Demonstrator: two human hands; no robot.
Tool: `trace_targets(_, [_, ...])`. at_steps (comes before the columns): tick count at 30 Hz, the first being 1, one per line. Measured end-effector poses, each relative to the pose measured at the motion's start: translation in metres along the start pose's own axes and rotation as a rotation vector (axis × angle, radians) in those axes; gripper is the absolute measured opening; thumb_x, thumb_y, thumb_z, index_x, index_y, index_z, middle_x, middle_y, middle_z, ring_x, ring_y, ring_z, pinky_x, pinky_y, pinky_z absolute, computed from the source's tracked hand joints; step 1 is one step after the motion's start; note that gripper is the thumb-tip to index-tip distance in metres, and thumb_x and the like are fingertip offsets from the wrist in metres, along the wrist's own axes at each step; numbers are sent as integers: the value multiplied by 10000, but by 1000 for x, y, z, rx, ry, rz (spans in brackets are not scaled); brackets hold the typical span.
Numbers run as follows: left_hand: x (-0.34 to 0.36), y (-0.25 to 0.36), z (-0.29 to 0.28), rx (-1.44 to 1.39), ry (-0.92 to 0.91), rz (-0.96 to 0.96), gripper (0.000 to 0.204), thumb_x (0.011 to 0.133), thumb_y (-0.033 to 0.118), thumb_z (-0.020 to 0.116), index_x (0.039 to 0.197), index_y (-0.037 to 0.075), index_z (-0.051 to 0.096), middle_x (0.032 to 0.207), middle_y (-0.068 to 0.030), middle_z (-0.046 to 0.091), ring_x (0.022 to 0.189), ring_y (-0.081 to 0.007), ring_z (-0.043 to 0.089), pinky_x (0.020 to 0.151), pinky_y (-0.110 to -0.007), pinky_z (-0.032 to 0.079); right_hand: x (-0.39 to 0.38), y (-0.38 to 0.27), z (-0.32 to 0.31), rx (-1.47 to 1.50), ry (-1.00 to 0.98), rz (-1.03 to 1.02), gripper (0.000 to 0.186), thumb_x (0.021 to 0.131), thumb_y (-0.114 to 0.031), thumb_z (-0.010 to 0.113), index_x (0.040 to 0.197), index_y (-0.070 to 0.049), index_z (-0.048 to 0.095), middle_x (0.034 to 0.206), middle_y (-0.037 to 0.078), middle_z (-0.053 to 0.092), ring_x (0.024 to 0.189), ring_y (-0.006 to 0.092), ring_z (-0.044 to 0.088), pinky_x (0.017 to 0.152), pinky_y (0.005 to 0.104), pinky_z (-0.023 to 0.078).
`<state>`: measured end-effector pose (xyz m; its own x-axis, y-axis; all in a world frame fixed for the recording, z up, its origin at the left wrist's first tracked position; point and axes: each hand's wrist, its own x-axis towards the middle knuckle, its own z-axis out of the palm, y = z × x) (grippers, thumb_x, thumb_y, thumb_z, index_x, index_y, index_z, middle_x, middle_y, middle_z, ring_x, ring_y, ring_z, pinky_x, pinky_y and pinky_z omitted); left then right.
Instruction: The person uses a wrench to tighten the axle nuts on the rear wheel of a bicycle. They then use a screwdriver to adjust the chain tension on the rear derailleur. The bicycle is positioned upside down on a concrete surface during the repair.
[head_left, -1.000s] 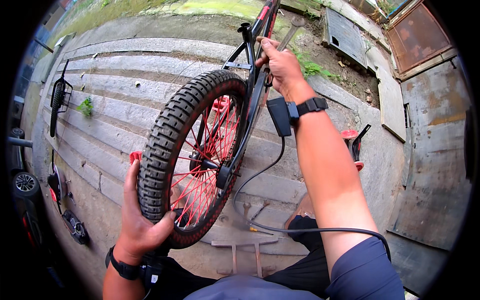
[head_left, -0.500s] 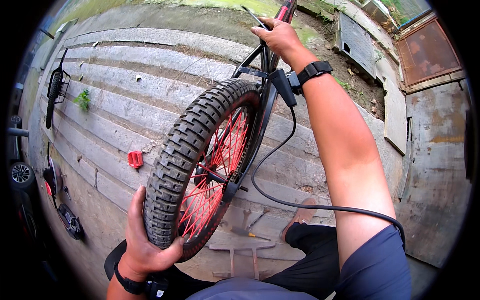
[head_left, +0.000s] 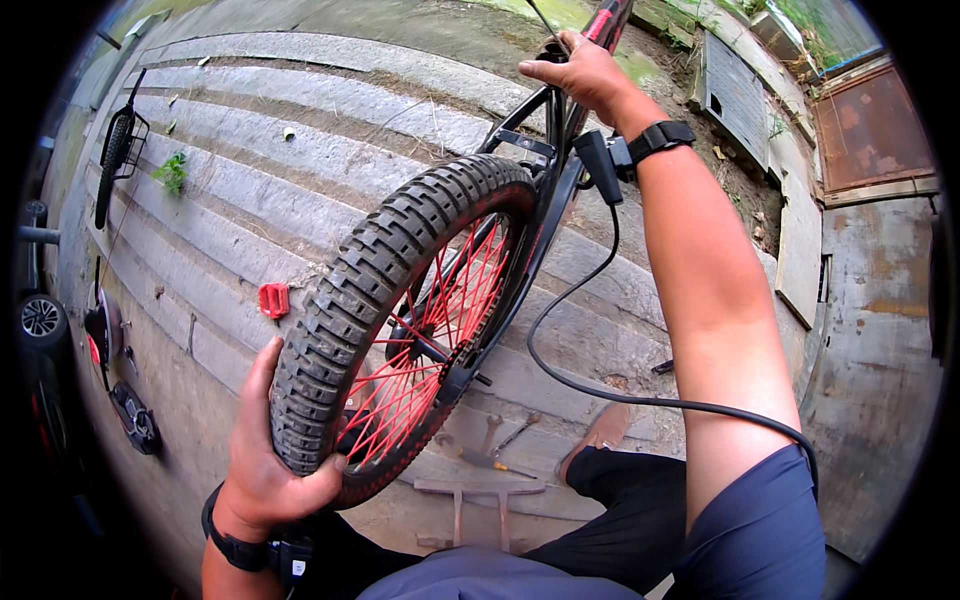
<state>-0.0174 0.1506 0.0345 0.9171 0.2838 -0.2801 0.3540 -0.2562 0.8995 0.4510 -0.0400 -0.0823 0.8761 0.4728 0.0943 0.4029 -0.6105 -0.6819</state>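
Observation:
A black bicycle frame (head_left: 565, 150) with red marks slants away from me, its knobby black tyre (head_left: 355, 275) with red spokes (head_left: 460, 300) nearest me. My left hand (head_left: 270, 450) grips the tyre’s lower left side, thumb across the tread. My right hand (head_left: 590, 75) is wrapped over the upper frame around the seat-tube top, with a thin dark tool (head_left: 540, 15) sticking out past its fingers; whether it holds both is unclear. A black device (head_left: 597, 165) with a cable is at my right wrist.
A red pedal (head_left: 273, 300), wrenches (head_left: 515, 430) and a screwdriver (head_left: 475, 458) lie on pale stone slabs (head_left: 230, 230). Another bike part with a tyre (head_left: 115, 160) and loose parts (head_left: 135, 415) lie left, beside parked cars (head_left: 40, 315). Metal plates (head_left: 870, 370) stand right; my foot (head_left: 598, 440) is below.
My right hand has moved up and right along the frame; the wrench, earlier upright and broad, shows only as a thin shaft. The bicycle shifted rightward, and the red pedal on the slabs came into view.

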Motion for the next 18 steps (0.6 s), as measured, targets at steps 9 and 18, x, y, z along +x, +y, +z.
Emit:
trace_targets(9, [-12, -8, -20, 31, -117, -146, 953, 640, 106, 779, 1459, -32, 311, 1143, -101, 611, 995, -189, 624, 907, -334, 488, -59, 30, -41, 10, 18, 79, 759, 777, -459, 811, 1242, 88, 563, 1104, 241, 685, 1029, 312, 665, 916, 362, 500])
trace_targets(18, [-14, -11, -25, 259, -211, 85, 707, 615, 103, 781, 1261, -13, 520, 1065, -157, 653, 1001, -258, 655, 913, -364, 495, -196, 60, -100, 141, 197, 174, 402, 838, -315, 795, 1005, -7, 599, 796, 18, 574, 732, 104, 518, 666, 276, 447])
